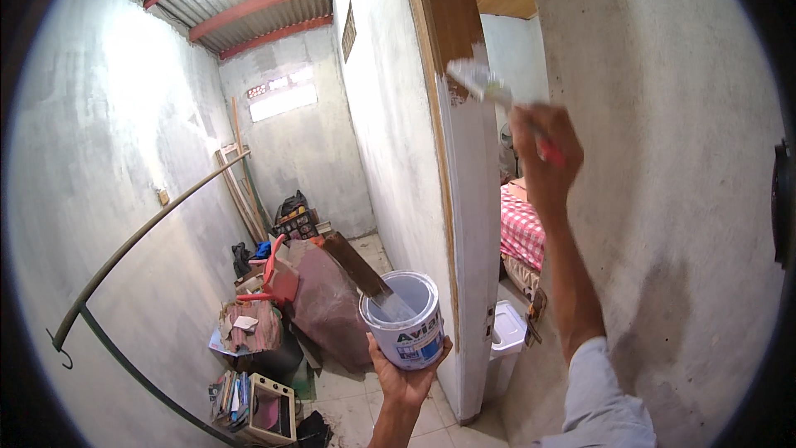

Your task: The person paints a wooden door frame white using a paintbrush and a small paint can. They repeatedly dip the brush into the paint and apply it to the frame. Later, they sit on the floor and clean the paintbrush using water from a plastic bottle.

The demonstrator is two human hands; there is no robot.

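Overhead at upper left, a corrugated roof (pixel 265 21) on red beams tops mottled grey plaster walls (pixel 99 158). At upper center, a bristle brush (pixel 489 85), pinched by its handle in the closed right hand (pixel 549 145), meets a wooden door frame (pixel 448 12), brown above, white below. At lower center, the left hand (pixel 406 387), fingers spread beneath, cups a cylindrical can (pixel 390 347) holding a white-smeared wooden stick (pixel 355 263).

Our can (pixel 404 336) left of post (pixel 476 199) | stick (pixel 355 263) in can | our brush (pixel 477 80) before post | bin (pixel 508 328), bed (pixel 522 228) right of post
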